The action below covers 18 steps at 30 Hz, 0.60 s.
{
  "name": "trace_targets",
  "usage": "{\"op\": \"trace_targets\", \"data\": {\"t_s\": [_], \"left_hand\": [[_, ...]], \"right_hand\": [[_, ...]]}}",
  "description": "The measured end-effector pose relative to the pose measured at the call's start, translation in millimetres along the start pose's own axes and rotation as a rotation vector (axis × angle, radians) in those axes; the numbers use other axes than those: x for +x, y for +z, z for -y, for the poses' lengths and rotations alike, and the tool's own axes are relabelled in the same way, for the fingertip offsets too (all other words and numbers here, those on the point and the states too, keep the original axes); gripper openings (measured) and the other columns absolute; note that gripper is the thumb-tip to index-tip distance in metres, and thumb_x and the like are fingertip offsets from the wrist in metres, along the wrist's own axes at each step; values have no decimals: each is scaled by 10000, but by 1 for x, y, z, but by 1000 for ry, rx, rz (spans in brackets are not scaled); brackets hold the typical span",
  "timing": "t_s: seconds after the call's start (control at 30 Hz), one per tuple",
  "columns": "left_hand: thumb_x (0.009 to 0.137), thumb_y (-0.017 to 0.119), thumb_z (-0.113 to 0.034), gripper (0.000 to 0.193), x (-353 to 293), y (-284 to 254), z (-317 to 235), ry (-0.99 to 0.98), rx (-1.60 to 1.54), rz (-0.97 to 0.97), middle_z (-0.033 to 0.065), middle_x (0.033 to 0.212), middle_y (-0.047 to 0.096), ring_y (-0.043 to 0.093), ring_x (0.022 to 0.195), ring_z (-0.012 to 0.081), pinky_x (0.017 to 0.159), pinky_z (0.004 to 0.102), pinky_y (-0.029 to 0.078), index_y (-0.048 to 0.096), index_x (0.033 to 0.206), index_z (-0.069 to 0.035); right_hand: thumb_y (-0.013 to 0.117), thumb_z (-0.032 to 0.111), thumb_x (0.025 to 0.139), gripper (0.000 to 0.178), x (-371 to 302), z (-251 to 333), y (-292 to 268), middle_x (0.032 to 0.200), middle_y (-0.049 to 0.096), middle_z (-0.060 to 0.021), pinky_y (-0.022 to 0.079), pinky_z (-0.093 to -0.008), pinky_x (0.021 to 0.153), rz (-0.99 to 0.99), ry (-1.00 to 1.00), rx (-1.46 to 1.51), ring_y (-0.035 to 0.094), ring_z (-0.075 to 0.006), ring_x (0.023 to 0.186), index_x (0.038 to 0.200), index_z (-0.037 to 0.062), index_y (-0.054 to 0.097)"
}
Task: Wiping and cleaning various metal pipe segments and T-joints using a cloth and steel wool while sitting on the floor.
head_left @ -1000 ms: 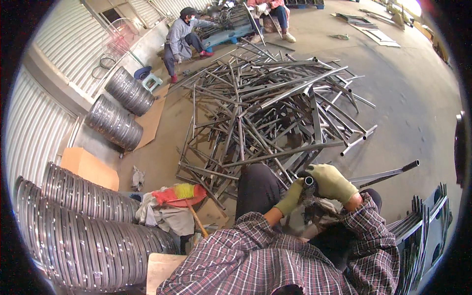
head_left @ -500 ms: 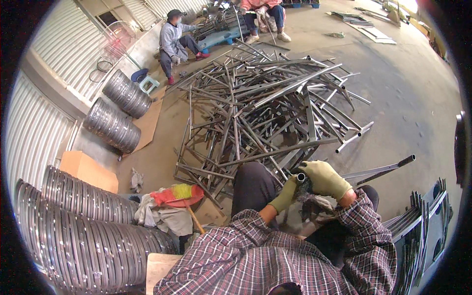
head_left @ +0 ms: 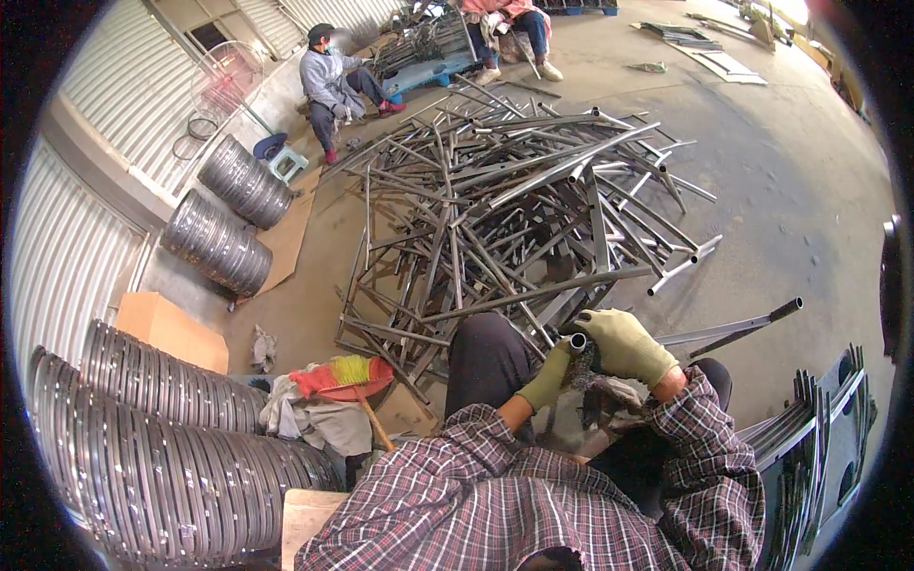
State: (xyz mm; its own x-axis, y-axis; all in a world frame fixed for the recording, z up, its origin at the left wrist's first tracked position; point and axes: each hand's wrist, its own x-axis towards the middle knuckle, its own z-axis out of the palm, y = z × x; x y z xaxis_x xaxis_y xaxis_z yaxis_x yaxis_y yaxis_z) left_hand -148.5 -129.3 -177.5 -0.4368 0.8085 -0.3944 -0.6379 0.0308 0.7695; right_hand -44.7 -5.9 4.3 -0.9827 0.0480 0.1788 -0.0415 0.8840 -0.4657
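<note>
Both my hands wear yellow-green gloves and meet over my lap. My left hand is closed around a steel tube, whose round, hollow end points up between the hands. Just right of that end, my right hand is curled with its fingers against the tube. A dark wiry wad is bunched under the right palm, beside the tube. The tube's lower part is hidden by my hands and a greyish cloth. A metal frame piece juts out to the right, beyond my right knee.
A tangled heap of steel tube frames lies ahead. Stacked metal hoops line the left, near a red-and-yellow brush on cloths. Flat metal parts lean at right. Two people sit beyond the heap near a blue pallet.
My hands and the tube end have shifted very slightly left. The far-left person has leaned left and turned their head; the hands of the person in pink have moved.
</note>
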Motion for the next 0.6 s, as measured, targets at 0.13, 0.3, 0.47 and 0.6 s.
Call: {"op": "trace_targets", "data": {"t_s": [0.13, 0.3, 0.47, 0.6], "left_hand": [[1027, 401, -355, 362, -5, 10, -7, -20, -9, -17, -2, 1105, 616, 588, 975, 114, 874, 278, 489, 586, 1199, -97], [1016, 404, -375, 397, -7, 6, -9, -93, -80, 29, 7, 1136, 608, 583, 1006, 119, 892, 290, 488, 577, 1216, -79], [977, 454, -553, 631, 0, -10, 0, 23, 32, 189, 38, 1346, 510, 538, 1194, 185, 1009, 357, 472, 375, 1423, -113], [987, 465, -497, 510, -23, 16, -18, 50, -17, 118, 16, 1199, 595, 584, 1060, 145, 947, 315, 487, 527, 1294, -94]], "right_hand": [[685, 89, 669, 363, -3, -6, 3, 965, 640, -126, 525, -424, 795, -4, 5, 1, 631, -349, 926, 1029, 83, 642], [684, 93, 679, 363, -2, -4, 4, 970, 645, -121, 524, -421, 793, -11, 19, 4, 633, -342, 924, 1040, 96, 646], [664, 78, 700, 364, -2, -5, 6, 975, 649, -123, 524, -416, 791, -35, -16, 16, 636, -337, 922, 1063, 102, 660], [663, 71, 698, 362, -4, -4, 4, 964, 650, -126, 524, -418, 787, -26, 3, 40, 636, -342, 915, 1059, 97, 661]]}}
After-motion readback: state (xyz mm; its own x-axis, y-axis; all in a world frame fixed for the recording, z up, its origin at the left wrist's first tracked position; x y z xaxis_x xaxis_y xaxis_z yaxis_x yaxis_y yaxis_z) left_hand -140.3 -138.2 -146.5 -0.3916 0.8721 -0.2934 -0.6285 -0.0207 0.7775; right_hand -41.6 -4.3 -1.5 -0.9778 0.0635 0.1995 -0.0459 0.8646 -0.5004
